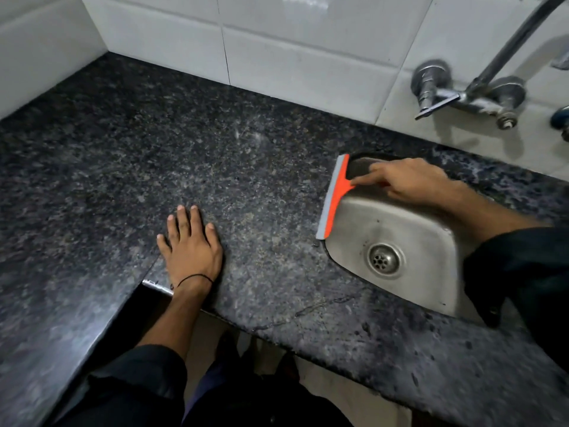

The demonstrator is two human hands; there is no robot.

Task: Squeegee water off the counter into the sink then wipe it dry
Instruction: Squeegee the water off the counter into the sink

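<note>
The right hand (409, 180) reaches in from the right over the sink (431, 241), its grip closed around the handle of an orange squeegee (334, 195). The fingers wrap the handle so that most of it is hidden; only the orange head and the grey rubber blade show. The blade lies along the left rim of the sink, right where the dark speckled granite counter (246, 180) meets the steel basin, running from the far left corner of the sink toward the near left edge. Its near tip rests just at the counter's edge beside the basin.

The left hand (191, 245) lies flat on the counter, palm down, fingers spread wide and holding nothing, well to the left of the squeegee and close to the near edge. A thin black thread (192, 278) circles its wrist. Both arms wear dark sleeves.

The sink is a small stainless steel basin set into the right part of the counter, with a round drain (383, 260) near its middle. On the far wall, white tiles (292, 57) rise behind the counter, and a metal wall tap (471, 94) with its spout curving up and right is mounted above the sink. The counter surface looks faintly streaked and glossy in places; whether water remains on it cannot be told for certain.
</note>
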